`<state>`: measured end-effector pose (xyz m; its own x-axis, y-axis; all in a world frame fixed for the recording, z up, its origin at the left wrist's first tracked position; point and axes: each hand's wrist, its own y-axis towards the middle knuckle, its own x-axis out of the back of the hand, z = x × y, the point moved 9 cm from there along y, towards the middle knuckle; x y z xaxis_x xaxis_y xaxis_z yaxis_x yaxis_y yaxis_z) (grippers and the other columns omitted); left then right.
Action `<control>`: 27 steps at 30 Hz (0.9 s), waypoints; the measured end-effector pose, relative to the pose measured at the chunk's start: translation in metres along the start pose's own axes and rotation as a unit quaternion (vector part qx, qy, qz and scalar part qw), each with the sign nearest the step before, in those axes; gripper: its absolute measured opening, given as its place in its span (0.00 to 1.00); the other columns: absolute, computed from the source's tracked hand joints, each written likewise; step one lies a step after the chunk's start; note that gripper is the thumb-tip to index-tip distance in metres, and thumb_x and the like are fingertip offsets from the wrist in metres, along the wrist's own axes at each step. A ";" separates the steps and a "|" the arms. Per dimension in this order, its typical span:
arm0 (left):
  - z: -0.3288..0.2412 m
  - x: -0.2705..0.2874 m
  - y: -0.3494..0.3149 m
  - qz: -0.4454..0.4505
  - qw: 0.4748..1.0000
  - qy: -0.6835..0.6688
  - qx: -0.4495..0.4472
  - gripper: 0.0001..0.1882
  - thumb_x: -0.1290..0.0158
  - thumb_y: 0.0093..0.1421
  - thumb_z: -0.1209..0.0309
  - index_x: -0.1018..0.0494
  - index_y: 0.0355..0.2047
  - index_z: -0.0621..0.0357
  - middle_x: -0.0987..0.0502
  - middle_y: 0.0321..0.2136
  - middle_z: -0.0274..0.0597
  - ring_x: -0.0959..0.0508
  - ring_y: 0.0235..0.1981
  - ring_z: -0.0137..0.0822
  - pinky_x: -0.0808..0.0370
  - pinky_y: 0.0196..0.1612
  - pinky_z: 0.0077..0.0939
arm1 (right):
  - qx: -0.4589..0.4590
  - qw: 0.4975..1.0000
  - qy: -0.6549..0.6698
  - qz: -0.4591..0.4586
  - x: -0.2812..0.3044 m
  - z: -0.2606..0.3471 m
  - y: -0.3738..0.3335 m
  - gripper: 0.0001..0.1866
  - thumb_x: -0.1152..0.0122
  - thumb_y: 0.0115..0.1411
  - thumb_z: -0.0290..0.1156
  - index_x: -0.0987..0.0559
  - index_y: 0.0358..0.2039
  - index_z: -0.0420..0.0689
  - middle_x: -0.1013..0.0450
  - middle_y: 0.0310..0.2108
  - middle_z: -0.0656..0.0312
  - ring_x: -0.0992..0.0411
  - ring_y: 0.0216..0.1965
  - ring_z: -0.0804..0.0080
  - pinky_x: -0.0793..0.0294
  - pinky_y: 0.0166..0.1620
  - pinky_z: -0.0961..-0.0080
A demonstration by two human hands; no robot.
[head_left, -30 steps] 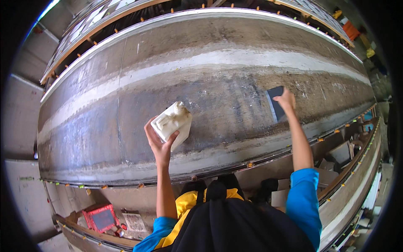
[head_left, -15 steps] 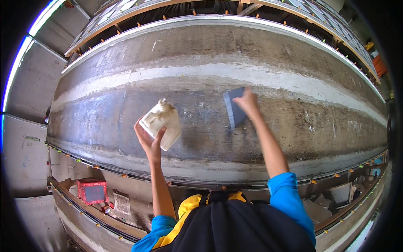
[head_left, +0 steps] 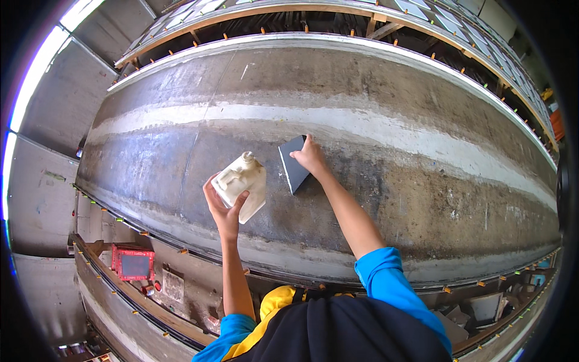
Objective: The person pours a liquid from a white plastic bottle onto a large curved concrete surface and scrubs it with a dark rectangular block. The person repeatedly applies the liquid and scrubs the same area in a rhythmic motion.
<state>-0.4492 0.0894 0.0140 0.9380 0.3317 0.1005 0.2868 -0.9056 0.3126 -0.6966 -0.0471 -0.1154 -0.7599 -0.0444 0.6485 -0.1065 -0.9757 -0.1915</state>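
My left hand is closed round a whitish plastic jug, its thumb on the near side and its neck pointing up and away. The jug hangs tilted over the long table. To its right, my right hand grips the upper right edge of a flat dark grey panel with a pale left edge. The panel slants over the table, its lower corner at or near the surface; I cannot tell whether they touch. Jug and panel are apart.
The long stained table has a pale band along it and small orange pegs on its far and near edges. Beyond stands a wooden rack. A red-framed screen lies low on the left, with scraps at lower right.
My right hand has moved left with the panel, bringing it closer to the jug. The jug stays in my left hand at nearly the same tilt. The whole view has shifted slightly.
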 end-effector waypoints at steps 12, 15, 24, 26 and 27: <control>0.019 0.018 0.031 0.023 1.000 0.015 0.001 0.38 0.34 0.40 0.73 0.41 0.50 0.60 0.34 0.45 0.43 0.34 0.49 0.38 0.39 0.54 0.34 | -0.163 0.969 0.041 -0.182 0.134 -0.103 -0.050 0.42 0.35 0.48 0.34 0.46 0.56 0.26 0.28 0.38 0.44 0.25 0.35 0.64 0.22 0.37 0.71; 0.024 0.013 0.037 0.039 0.999 0.016 0.005 0.38 0.34 0.40 0.73 0.40 0.51 0.59 0.34 0.46 0.43 0.34 0.49 0.38 0.39 0.54 0.34 | -0.139 0.989 0.056 -0.001 0.038 -0.007 -0.067 0.42 0.36 0.50 0.35 0.48 0.57 0.27 0.28 0.28 0.53 0.29 0.22 0.74 0.30 0.19 0.85; 0.032 0.010 0.047 0.064 0.998 -0.011 0.007 0.38 0.33 0.40 0.73 0.41 0.51 0.59 0.35 0.46 0.42 0.34 0.49 0.38 0.38 0.54 0.33 | -0.309 0.918 -0.036 -0.246 0.171 -0.167 -0.185 0.46 0.34 0.46 0.41 0.47 0.60 0.37 0.39 0.53 0.39 0.35 0.53 0.50 0.34 0.54 0.59; 0.035 0.003 0.047 0.070 0.998 -0.008 0.000 0.38 0.33 0.40 0.73 0.40 0.51 0.59 0.34 0.45 0.42 0.34 0.49 0.38 0.38 0.54 0.33 | -0.369 0.903 -0.085 -0.201 0.232 -0.199 -0.214 0.46 0.34 0.46 0.41 0.47 0.59 0.36 0.35 0.49 0.38 0.32 0.49 0.48 0.31 0.51 0.61; 0.037 -0.005 0.045 0.079 0.997 -0.011 -0.002 0.38 0.33 0.40 0.72 0.40 0.51 0.59 0.34 0.45 0.42 0.34 0.49 0.38 0.38 0.54 0.33 | -0.352 0.900 -0.164 -0.199 0.237 -0.193 -0.216 0.45 0.34 0.46 0.40 0.46 0.59 0.35 0.32 0.46 0.39 0.30 0.46 0.48 0.30 0.49 0.61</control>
<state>-0.4341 0.0372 -0.0072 0.9756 0.1791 0.1273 0.1347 -0.9451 0.2976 -0.9781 0.1946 -0.0626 -0.3543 0.1048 0.9292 -0.7956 -0.5560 -0.2407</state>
